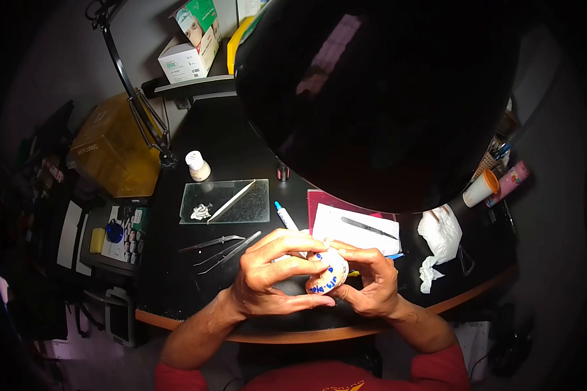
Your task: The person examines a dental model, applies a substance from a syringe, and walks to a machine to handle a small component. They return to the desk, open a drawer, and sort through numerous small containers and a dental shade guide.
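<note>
Near the front of the desk, both hands hold a small pale plaster cast (327, 279) with blue handwriting on it. My left hand (274, 270) grips it from the left, thumb below and fingers above. From the other side, my right hand (372, 280) closes on it with thumb and fingers. Part of the cast is hidden behind the fingers. Just beyond the hands lies a white tube with a blue cap (285, 216). Tweezers (228, 253) rest to the left of my left hand. A white sheet (339, 229) bearing a dark slim blade-like tool (370, 228) lies beyond my right hand.
On the left, a glass slab (251, 212) carries a pale spatula (231, 201) and white paste (201, 212); a white-capped bottle (197, 167) stands behind. Crumpled tissue (441, 236) lies at right, near an orange-lidded cup (481, 188). A large black lamp or screen (378, 117) overhangs the desk.
</note>
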The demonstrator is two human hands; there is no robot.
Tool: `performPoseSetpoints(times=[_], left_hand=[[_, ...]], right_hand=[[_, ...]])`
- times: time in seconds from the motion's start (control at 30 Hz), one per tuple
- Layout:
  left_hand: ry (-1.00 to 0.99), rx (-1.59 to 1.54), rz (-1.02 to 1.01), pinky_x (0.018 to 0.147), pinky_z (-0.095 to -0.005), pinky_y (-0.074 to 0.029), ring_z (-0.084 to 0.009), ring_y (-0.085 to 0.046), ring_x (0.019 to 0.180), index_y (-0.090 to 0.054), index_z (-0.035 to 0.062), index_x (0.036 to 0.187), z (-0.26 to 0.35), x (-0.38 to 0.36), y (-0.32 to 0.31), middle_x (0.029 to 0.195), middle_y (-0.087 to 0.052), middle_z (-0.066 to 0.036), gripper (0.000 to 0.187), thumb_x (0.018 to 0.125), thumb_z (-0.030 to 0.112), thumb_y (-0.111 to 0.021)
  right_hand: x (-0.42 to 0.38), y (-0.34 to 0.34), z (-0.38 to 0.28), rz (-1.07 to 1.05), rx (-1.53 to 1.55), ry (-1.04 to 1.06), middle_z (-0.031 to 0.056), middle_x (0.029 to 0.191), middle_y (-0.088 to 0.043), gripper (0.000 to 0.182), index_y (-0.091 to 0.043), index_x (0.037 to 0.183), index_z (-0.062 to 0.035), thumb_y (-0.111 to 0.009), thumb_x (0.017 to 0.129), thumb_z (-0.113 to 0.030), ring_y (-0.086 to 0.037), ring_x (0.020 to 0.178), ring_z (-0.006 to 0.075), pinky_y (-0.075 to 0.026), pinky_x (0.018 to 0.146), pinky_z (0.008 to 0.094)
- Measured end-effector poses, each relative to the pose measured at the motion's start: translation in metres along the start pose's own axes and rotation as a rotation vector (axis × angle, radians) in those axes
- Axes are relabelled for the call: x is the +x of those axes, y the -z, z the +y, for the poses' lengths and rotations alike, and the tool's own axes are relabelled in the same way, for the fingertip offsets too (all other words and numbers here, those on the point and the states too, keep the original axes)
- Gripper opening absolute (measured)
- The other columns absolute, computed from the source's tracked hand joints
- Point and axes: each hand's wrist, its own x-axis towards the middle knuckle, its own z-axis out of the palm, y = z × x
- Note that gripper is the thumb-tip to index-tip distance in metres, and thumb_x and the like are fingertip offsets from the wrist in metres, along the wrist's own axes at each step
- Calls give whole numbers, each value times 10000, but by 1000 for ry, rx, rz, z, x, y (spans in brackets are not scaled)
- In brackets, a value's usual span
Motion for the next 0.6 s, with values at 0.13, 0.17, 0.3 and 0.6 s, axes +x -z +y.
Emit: performPoseSetpoints(times=[0.13,0.17,0.3,0.6], left_hand=[[-25,19,-7,741,-322,-588,-263,-712,1008,-760,68,1032,-1,1,0,1148,-732,-133,592,571,310,-1041],[-23,20,-9,740,-321,-588,-263,-712,1008,-760,67,1031,-1,0,0,1149,-731,-133,591,571,311,-1041],[-23,10,-7,736,-319,-587,-261,-709,1005,-758,67,1029,-1,0,-1,1159,-728,-134,585,576,311,-1039],[-24,16,-10,728,-318,-589,-260,-704,1011,-758,68,1043,-1,0,0,1155,-722,-138,592,583,316,-1037]], right_hand=[[1,0,-1,-1,-25,2,314,1399,-597,604,-523,1297,26,-884,816,-28,-668,1239,316,-599,978,387],[0,0,-1,-1,-26,-2,314,1399,-597,603,-524,1297,25,-884,816,-26,-668,1239,316,-600,976,386],[1,0,0,6,-27,8,305,1395,-606,597,-538,1292,19,-889,812,-37,-690,1202,308,-611,943,369],[1,-2,0,37,-38,14,293,1387,-623,590,-558,1283,15,-899,809,-77,-725,1146,302,-614,930,357]])
